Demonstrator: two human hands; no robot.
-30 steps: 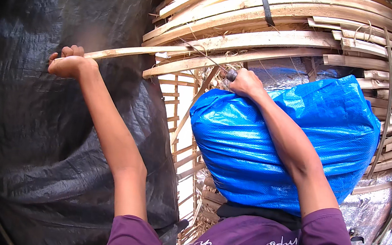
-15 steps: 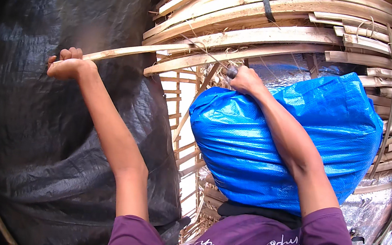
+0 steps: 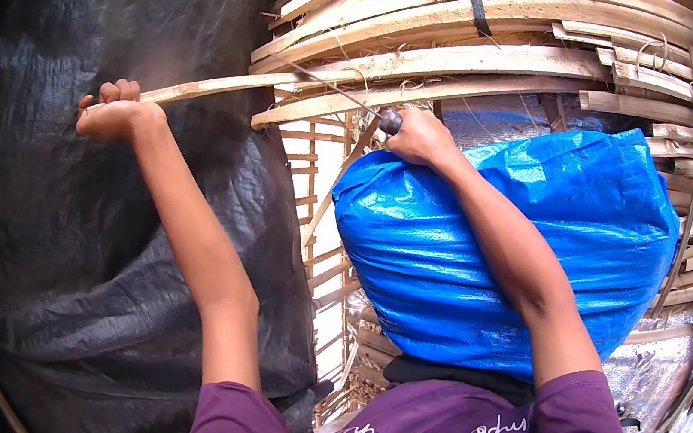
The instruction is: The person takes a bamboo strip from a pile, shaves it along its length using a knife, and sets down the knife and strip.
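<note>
My left hand (image 3: 117, 110) is closed around the near end of a long pale bamboo strip (image 3: 206, 89), in front of the black sheet at the left. From there the strip runs to the right, toward the stacked bamboo. In my right hand (image 3: 421, 137) is a knife (image 3: 390, 121) with a dark, rounded handle end. Its thin blade slants up and left from the fist and crosses the strip. Whether the edge touches the strip I cannot tell. Below my right forearm a blue tarp (image 3: 480, 259) covers my lap.
Split bamboo slats (image 3: 509, 16) are stacked across the top and right, one bundle bound with a black band (image 3: 477, 6). A black plastic sheet (image 3: 57, 250) hangs or lies at the left. Bamboo lattice (image 3: 329, 253) shows between sheet and tarp. Silvery sheeting (image 3: 656, 376) lies at right.
My right hand has moved a little left and up with the knife, and the blade now reaches farther left along the strip. My left hand has shifted slightly left, still gripping.
</note>
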